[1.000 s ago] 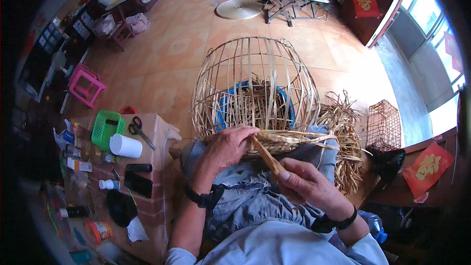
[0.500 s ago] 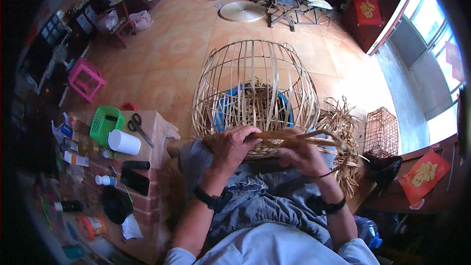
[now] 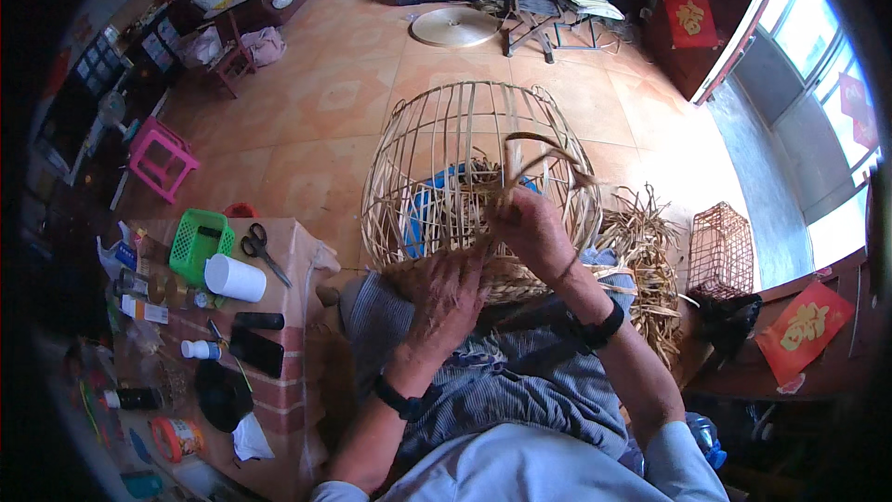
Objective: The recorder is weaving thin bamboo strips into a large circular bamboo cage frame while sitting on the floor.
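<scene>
A large basket (image 3: 381,163) of thin, pale, open ribs lies across my lap, with a band of denser weaving (image 3: 520,281) along its near side. My left hand (image 3: 446,302) is closed on this woven band, thumb and fingertips close together near its middle. Raised over the near ribs, my right hand (image 3: 532,232) is closed in a fist around a brown dried plant strip (image 3: 534,139). The strip's loose end loops up and bends to the right above the fist. Its lower part runs toward my left fingertips, partly hidden by the hands.
Dried strips (image 3: 650,232) lie heaped to the right, beside a small wire-like cage (image 3: 722,251). On the left, a table (image 3: 288,353) holds scissors (image 3: 265,251), a green basket (image 3: 198,242), a white roll (image 3: 235,277) and a phone (image 3: 256,350). A pink stool (image 3: 163,158) stands beyond it.
My right hand has lifted up and away from the woven band, pulling the strip from lying sideways to standing upright. My left hand has shifted slightly down along the band.
</scene>
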A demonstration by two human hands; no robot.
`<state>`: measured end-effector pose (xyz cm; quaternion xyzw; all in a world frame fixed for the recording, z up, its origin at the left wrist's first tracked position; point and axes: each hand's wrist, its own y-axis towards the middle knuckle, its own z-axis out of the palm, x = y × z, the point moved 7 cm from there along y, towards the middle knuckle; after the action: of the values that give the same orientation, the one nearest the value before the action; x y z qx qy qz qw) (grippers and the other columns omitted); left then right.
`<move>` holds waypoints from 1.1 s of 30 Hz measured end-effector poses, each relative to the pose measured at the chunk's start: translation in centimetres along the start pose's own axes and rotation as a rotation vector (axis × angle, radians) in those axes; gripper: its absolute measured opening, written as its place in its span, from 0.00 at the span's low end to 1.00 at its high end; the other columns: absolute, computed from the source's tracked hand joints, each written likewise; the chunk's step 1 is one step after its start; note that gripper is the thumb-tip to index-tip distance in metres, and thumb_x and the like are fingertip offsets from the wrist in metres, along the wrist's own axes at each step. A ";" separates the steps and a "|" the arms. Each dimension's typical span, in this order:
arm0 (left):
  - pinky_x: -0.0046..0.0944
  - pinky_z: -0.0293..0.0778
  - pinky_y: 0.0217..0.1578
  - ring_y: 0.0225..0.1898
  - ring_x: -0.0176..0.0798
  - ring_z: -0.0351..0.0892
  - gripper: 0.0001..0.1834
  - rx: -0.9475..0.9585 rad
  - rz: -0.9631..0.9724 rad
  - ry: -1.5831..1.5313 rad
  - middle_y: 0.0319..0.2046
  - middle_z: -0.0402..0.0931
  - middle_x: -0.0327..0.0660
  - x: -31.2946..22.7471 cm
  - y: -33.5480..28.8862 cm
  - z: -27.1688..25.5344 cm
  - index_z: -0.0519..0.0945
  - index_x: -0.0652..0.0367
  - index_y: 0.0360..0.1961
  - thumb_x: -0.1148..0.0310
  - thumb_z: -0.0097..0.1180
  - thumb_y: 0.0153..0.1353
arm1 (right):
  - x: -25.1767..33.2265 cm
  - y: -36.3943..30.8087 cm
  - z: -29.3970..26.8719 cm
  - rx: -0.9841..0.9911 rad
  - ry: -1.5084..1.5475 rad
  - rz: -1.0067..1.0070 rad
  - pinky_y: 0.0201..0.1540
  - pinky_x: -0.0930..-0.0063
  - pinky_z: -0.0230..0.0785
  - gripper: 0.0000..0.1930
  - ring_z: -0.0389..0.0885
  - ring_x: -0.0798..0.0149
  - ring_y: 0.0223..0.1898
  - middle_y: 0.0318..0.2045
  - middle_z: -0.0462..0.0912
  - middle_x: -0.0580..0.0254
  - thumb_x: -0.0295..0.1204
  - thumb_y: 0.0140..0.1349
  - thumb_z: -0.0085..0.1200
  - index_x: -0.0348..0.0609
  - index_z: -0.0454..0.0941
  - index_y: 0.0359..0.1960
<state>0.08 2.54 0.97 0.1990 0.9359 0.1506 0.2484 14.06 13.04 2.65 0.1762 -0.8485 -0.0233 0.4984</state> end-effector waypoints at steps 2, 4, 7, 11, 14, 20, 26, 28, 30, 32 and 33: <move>0.60 0.65 0.71 0.64 0.58 0.75 0.46 0.095 0.007 0.086 0.60 0.76 0.54 -0.6 0.0 0.3 0.64 0.62 0.77 0.68 0.73 0.59 | 1.4 0.7 0.4 0.046 -0.009 -0.121 0.36 0.62 0.73 0.09 0.78 0.59 0.30 0.28 0.79 0.56 0.25 0.62 0.67 0.38 0.78 0.35; 0.61 0.62 0.72 0.66 0.57 0.74 0.47 0.145 0.017 0.167 0.62 0.74 0.54 -0.8 -0.3 0.8 0.63 0.64 0.76 0.65 0.74 0.59 | 3.2 0.9 0.2 0.175 -0.047 -0.110 0.37 0.57 0.74 0.09 0.83 0.47 0.33 0.32 0.81 0.48 0.25 0.59 0.66 0.37 0.79 0.37; 0.60 0.62 0.71 0.64 0.57 0.74 0.46 0.140 0.049 0.252 0.61 0.73 0.53 -1.0 -0.4 1.3 0.65 0.65 0.73 0.62 0.75 0.58 | 6.0 0.7 -0.7 0.276 0.049 -0.252 0.41 0.55 0.74 0.11 0.82 0.43 0.37 0.32 0.79 0.47 0.28 0.61 0.66 0.37 0.78 0.40; 0.59 0.66 0.66 0.61 0.55 0.75 0.41 0.164 0.043 0.250 0.57 0.73 0.52 -1.5 0.3 0.9 0.69 0.63 0.67 0.58 0.75 0.57 | 7.0 0.6 -1.5 0.337 -0.089 -0.534 0.47 0.53 0.77 0.14 0.81 0.41 0.45 0.42 0.80 0.46 0.30 0.62 0.65 0.37 0.78 0.45; 0.57 0.68 0.62 0.58 0.54 0.76 0.38 0.150 0.049 0.187 0.54 0.75 0.50 -1.2 1.1 1.0 0.73 0.63 0.63 0.56 0.76 0.57 | 6.1 -0.3 -1.1 0.331 -0.187 -0.582 0.49 0.53 0.80 0.14 0.80 0.42 0.48 0.44 0.78 0.48 0.32 0.66 0.62 0.36 0.77 0.47; 0.55 0.71 0.59 0.54 0.54 0.80 0.28 0.139 0.027 0.109 0.47 0.80 0.49 0.0 2.1 1.5 0.81 0.61 0.54 0.58 0.75 0.57 | 6.0 -2.5 -0.1 0.337 -0.305 -0.503 0.47 0.54 0.81 0.15 0.81 0.44 0.47 0.42 0.77 0.49 0.32 0.65 0.62 0.37 0.77 0.48; 0.52 0.77 0.59 0.57 0.55 0.83 0.27 -0.043 -0.036 -0.012 0.54 0.83 0.49 1.0 1.5 -1.2 0.81 0.57 0.60 0.71 0.72 0.58 | 3.6 -3.4 -0.5 0.131 -0.398 -0.340 0.39 0.51 0.80 0.08 0.86 0.42 0.39 0.35 0.80 0.51 0.27 0.63 0.61 0.39 0.74 0.39; 0.51 0.78 0.59 0.58 0.55 0.83 0.27 -0.119 -0.092 -0.135 0.55 0.83 0.49 0.6 1.2 -3.3 0.81 0.58 0.62 0.75 0.70 0.59 | 2.4 -3.8 0.1 0.099 -0.450 -0.333 0.38 0.51 0.80 0.08 0.87 0.44 0.38 0.33 0.80 0.53 0.28 0.63 0.62 0.41 0.75 0.38; 0.51 0.80 0.58 0.57 0.56 0.85 0.28 -0.118 -0.162 -0.322 0.55 0.83 0.51 0.0 1.8 -4.1 0.80 0.60 0.62 0.79 0.68 0.59 | 1.8 -3.9 0.9 0.113 -0.518 -0.338 0.38 0.52 0.81 0.07 0.88 0.44 0.38 0.33 0.83 0.51 0.29 0.64 0.59 0.40 0.77 0.38; 0.50 0.81 0.54 0.53 0.58 0.86 0.26 -0.106 -0.169 -0.324 0.50 0.84 0.53 0.7 2.1 -2.7 0.80 0.63 0.62 0.78 0.67 0.62 | 1.6 -3.8 1.5 0.127 -0.576 -0.324 0.38 0.53 0.81 0.06 0.89 0.45 0.38 0.33 0.84 0.49 0.29 0.65 0.58 0.40 0.78 0.38; 0.50 0.81 0.54 0.52 0.58 0.86 0.24 -0.104 -0.179 -0.336 0.49 0.85 0.53 1.4 2.3 -2.0 0.81 0.63 0.61 0.78 0.67 0.62 | 1.6 -3.7 1.8 0.135 -0.597 -0.301 0.38 0.53 0.82 0.06 0.89 0.45 0.37 0.33 0.85 0.49 0.29 0.65 0.58 0.40 0.78 0.38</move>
<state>-1.44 4.78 2.92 0.1242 0.8863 0.1407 0.4234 12.84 8.85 2.26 0.3175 -0.9210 -0.0912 0.2063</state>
